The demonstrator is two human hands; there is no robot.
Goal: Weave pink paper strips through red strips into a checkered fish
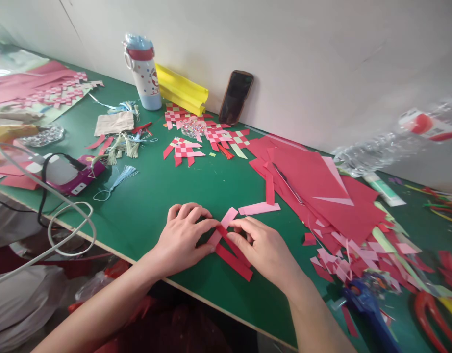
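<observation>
Red paper strips lie crossed with a pink paper strip near the front of the green table. My left hand is closed at the left of the crossing, its thumb and index finger on the pink strip. From the other side my right hand pinches a red strip near the crossing, and its fingers hide part of it. Just beyond my fingertips lie a loose pink strip and a loose red strip, their ends touching.
Red paper sheets with a pen-like tool lie right, near paper scraps, a blue glue gun and scissors. Behind stand a drink bottle and phone, near woven paper pieces. A power strip with cables sits left.
</observation>
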